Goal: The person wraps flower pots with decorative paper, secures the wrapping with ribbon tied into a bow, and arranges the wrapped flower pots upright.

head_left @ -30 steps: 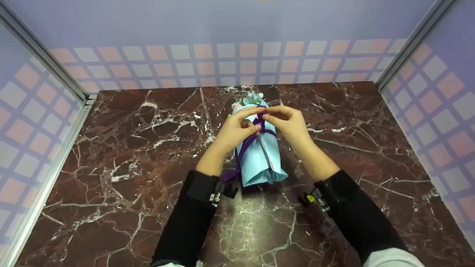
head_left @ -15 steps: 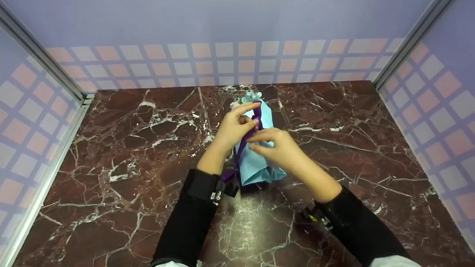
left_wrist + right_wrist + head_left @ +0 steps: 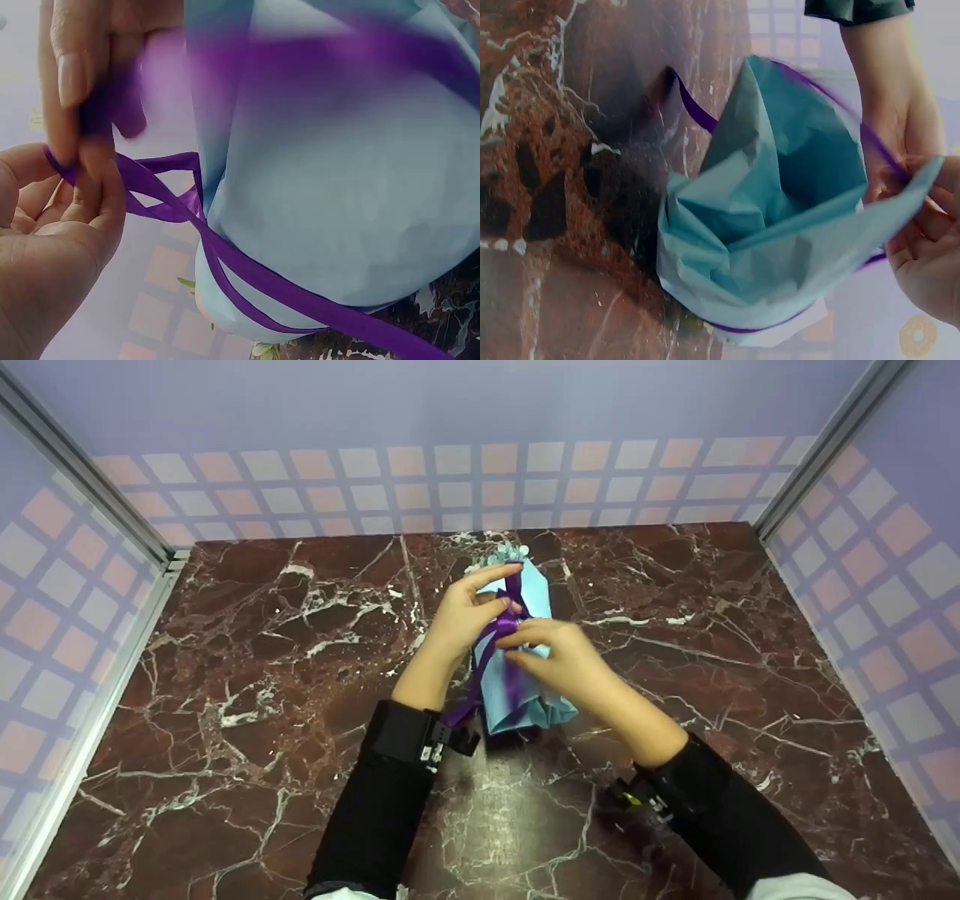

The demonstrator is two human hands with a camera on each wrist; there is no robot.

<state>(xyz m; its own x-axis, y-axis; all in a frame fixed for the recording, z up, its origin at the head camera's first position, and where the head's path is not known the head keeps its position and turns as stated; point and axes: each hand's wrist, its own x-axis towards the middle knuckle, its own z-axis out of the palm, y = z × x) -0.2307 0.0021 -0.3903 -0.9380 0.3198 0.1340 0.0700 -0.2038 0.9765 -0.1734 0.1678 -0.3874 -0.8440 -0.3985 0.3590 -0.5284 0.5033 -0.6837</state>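
Note:
A bouquet (image 3: pixel 534 585) in light blue wrapping paper lies on the table, its small blue flowers (image 3: pixel 512 553) at the far end. Purple ribbon (image 3: pixel 507 622) runs around it and gathers between both hands. My left hand (image 3: pixel 456 622) holds the ribbon at the bouquet's left side, index finger stretched along a raised strand. Close by on the right, my right hand (image 3: pixel 566 656) pinches ribbon between thumb and fingers. In the left wrist view the right hand's fingers (image 3: pixel 75 75) meet my left hand (image 3: pixel 64 232) at the ribbon; a swinging strand is blurred.
The dark red marbled table (image 3: pixel 300 750) extends around the bouquet. A lilac back wall (image 3: pixel 450 487) with pink and white squares and similar side walls enclose it. One ribbon tail (image 3: pixel 459 712) hangs off the bouquet's near left side.
My right hand has come from the bouquet's far end down to its middle. A purple strand now hangs over the front of the paper. My left hand has shifted only slightly.

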